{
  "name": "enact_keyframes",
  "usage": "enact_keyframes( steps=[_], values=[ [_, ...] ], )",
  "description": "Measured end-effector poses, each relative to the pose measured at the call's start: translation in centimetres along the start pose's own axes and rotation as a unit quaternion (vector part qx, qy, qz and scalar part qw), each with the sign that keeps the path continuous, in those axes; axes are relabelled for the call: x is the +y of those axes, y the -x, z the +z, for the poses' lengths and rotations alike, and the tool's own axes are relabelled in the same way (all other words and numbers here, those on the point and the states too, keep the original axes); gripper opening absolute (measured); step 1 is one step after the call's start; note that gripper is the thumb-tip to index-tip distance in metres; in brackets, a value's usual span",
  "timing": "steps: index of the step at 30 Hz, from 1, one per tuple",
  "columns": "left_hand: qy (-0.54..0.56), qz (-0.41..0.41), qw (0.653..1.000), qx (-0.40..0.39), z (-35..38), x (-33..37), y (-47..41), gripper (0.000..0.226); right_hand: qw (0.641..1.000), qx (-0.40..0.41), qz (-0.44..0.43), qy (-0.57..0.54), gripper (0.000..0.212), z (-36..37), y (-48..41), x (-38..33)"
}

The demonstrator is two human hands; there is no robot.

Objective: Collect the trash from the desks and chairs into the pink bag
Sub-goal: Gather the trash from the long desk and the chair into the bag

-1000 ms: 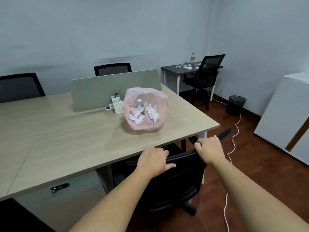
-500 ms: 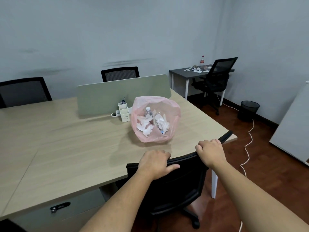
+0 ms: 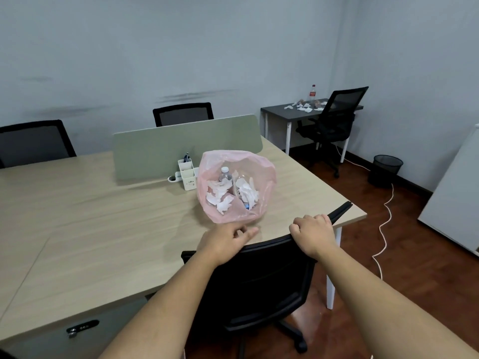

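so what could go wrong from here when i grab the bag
1. The pink bag stands open and floppy on the desk. If the left hand, close to its base, grabs only one side, it may tip and spill the bottles and paper.
2. The white cable snakes over the floor towards the dark desk where trash lies; it could trip you.
3. The right hand grips the chair, which is on wheels and may roll if leaned on.

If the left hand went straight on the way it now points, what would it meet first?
Probably the near wall of the pink bag, which lies on the desk just ahead of the left hand. Nothing shows between them, though depth is unclear.
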State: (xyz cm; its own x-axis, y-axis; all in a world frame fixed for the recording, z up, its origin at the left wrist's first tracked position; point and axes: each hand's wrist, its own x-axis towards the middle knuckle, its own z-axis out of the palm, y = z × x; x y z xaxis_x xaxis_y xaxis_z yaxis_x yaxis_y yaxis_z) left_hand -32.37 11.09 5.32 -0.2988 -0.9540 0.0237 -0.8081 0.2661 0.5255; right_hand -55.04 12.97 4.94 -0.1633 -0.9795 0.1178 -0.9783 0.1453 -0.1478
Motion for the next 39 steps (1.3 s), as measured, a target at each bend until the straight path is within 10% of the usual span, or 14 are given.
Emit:
enact_keyframes(
  steps=[6,13,19,29,39],
  values=[
    [0.054,-0.089,0.991,0.086,-2.5,-3.5,-3.6,0.002,0.994,-0.053,0.054,-0.082,0.024,-2.0,-3.4,-1.4],
    [0.001,-0.198,0.969,0.147,-4.8,-7.5,-12.9,0.074,0.965,0.0,0.129,-0.227,0.021,0.1,-13.9,-3.7],
    [0.016,-0.278,0.957,0.081,-3.3,-11.7,-19.9,0.077,0.921,-0.076,0.236,-0.302,0.054,4.3,-21.0,-3.8],
    [-0.073,-0.287,0.953,0.07,-2.0,-13.6,-24.9,0.043,0.917,0.004,0.265,-0.299,0.032,9.5,-26.3,-3.7],
    [-0.114,-0.185,0.968,0.123,-9.1,-4.9,-29.8,0.031,0.899,0.131,0.246,-0.338,0.026,-1.0,-29.8,-0.2]
  ],
)
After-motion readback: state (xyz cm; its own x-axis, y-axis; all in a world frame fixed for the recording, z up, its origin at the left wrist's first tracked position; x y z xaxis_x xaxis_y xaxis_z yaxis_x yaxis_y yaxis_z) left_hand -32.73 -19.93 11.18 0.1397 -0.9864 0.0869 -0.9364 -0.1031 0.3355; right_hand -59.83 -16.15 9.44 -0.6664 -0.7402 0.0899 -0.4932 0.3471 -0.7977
